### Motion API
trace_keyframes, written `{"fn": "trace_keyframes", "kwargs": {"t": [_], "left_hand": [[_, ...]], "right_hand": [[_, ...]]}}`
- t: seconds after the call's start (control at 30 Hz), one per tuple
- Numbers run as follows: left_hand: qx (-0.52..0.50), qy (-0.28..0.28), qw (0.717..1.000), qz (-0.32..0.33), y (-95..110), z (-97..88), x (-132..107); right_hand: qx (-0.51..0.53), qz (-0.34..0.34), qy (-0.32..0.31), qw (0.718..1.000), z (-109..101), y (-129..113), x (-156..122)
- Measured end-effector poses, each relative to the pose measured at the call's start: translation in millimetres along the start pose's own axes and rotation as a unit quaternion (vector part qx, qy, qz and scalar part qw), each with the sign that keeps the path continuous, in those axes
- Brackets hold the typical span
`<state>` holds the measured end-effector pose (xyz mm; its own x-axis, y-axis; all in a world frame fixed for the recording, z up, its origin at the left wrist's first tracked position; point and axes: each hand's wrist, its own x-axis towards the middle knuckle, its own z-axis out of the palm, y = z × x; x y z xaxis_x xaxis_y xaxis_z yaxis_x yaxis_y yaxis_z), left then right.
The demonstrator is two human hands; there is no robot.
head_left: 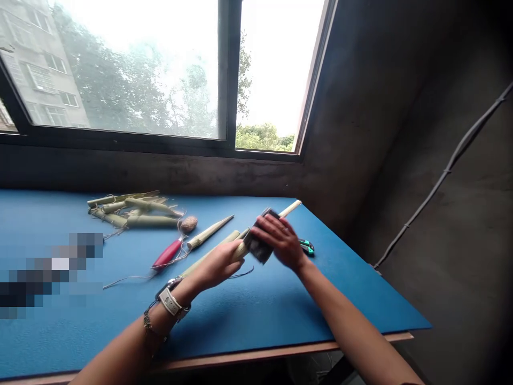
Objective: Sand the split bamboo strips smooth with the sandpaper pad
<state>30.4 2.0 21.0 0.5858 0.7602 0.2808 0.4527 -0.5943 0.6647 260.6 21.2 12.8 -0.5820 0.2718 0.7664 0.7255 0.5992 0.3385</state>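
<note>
A pale, peeled stick (291,208) slants up to the right over the blue table. My left hand (220,263) is closed around its lower part. On the stick's middle sits a dark grey sheet that looks like sandpaper (258,247), folded over or laid across it. My right hand (282,240) presses and grips this sheet from the right, its fingers lying over the top. Beside my left hand is another pale green stick (200,259), partly hidden by the wrist. A green and black utility knife (308,247) lies partly behind my right hand.
The blue tabletop (256,315) holds a pile of green stalks (152,221), a twine ball (189,223), a pointed stick (210,232) and a red spindle-shaped thing (168,254) with cord. A window stands behind; a cable (444,171) runs along the right wall. The left side is pixelated.
</note>
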Motion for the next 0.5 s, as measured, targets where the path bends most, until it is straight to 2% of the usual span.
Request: {"fn": "trace_keyframes", "kwargs": {"t": [0.1,0.13,0.17,0.2,0.27,0.33,0.37,0.43,0.5], "left_hand": [[0.114,0.008,0.993,0.032,6.5,2.7,0.5],[0.146,0.013,0.989,0.028,7.1,4.0,0.6],[0.169,0.021,0.985,0.015,7.2,5.3,0.6],[0.186,0.031,0.982,-0.002,6.9,6.3,0.7],[0.204,0.048,0.977,-0.029,5.9,6.9,0.7],[0.193,0.058,0.979,-0.031,5.2,5.5,0.5],[0.180,0.059,0.982,-0.024,5.0,4.4,0.4],[0.153,0.048,0.987,-0.007,5.1,2.8,0.1],[0.113,0.030,0.993,0.004,5.3,3.1,-0.2]], "right_hand": [[-0.067,0.180,0.045,0.980,0.0,22.1,-8.2],[-0.077,0.221,0.054,0.971,0.1,23.9,-9.4],[-0.079,0.235,0.056,0.967,0.6,21.5,-9.1],[-0.071,0.219,0.048,0.972,1.4,15.3,-7.4],[-0.034,0.138,0.009,0.990,3.8,-2.1,-1.7],[0.000,0.049,-0.033,0.998,6.1,-13.1,2.4],[0.005,0.035,-0.042,0.998,6.9,-12.4,2.5],[-0.003,0.082,-0.033,0.996,7.8,2.1,-2.6],[-0.005,0.183,-0.004,0.983,8.1,27.0,-12.7]]}}
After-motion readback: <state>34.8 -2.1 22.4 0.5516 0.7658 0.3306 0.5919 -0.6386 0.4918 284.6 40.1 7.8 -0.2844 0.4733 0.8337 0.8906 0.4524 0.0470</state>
